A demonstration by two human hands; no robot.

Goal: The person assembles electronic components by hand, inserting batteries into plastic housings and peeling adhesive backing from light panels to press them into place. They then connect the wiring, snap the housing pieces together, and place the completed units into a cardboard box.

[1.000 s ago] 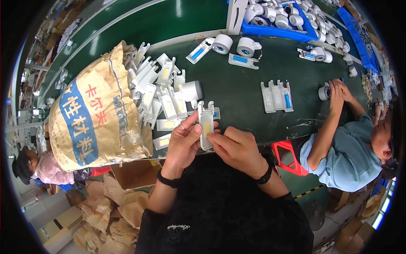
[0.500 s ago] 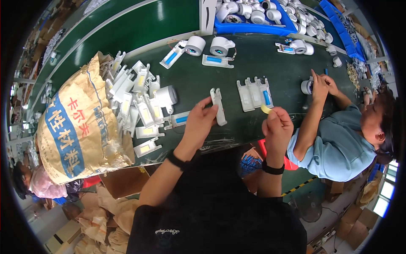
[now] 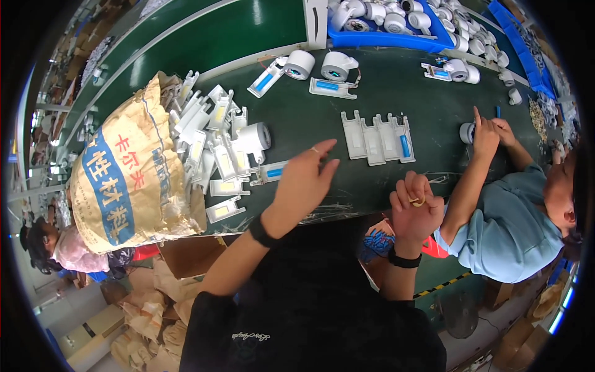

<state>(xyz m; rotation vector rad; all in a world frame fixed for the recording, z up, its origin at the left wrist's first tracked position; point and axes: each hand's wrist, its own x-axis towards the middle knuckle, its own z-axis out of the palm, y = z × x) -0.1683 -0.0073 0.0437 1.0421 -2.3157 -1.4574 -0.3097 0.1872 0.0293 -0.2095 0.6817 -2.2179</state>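
Note:
My left hand (image 3: 304,184) reaches over the table with its fingers apart and nothing in them. Just beyond its fingertips stand several white plastic housings (image 3: 354,139) side by side in a row; the rightmost bears a blue cylindrical battery (image 3: 405,146). Closer to me, my right hand (image 3: 416,208) is curled up, pinching a small bent yellow strip (image 3: 418,202). Left of my left hand lies another housing with a blue battery (image 3: 274,173), next to a round white lamp head (image 3: 254,137).
A large tan sack (image 3: 124,167) spills white housings (image 3: 220,155) onto the left of the green table (image 3: 297,118). Lamp heads with wired housings (image 3: 331,88) lie farther back, before a blue bin (image 3: 390,40). A co-worker's hands (image 3: 486,136) work at the right.
The white housing from my left hand now sits at the left end of the row, and that hand has let go. My right hand has drawn nearer with the yellow strip.

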